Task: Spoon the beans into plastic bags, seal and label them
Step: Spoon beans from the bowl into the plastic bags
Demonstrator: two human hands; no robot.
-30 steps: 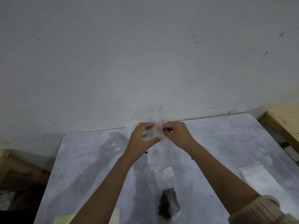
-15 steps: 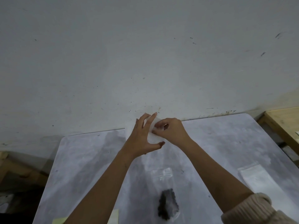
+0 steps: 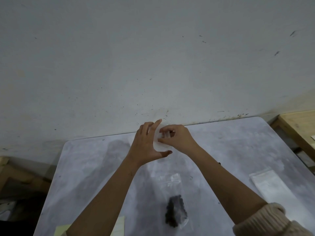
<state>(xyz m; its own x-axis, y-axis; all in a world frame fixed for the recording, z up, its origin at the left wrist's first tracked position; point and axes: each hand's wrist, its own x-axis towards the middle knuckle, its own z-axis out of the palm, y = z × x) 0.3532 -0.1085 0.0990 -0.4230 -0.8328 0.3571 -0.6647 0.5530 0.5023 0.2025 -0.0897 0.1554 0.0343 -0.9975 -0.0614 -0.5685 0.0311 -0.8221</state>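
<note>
Progress: early. One bag of beans (image 3: pixel 175 211) lies on the surface (image 3: pixel 85 167) near the front edge, between the forearms. Cannot tell if its strip is sealed; no label visible on it. Spare bags (image 3: pixel 271 184) lie flat at the right and yellow notes (image 3: pixel 119 225) at the front left, likely the labels. No spoon or bean supply in view.

Current step, my read: opening the next plastic bag (image 3: pixel 161 145), which is off the surface, up near the far edge. Left hand (image 3: pixel 146 143) has straight, spread fingers backing the bag and its thumb under the bottom edge. Right hand (image 3: pixel 179 138) pinches the bag with curled fingertips.

Left to do: fill, seal and label this one, and label the first.

Versus a second ago: the left fingers were curled and pinching the bag top; now they are flat behind it. The right hand has shifted left onto the bag. The things on the surface have not moved.
</note>
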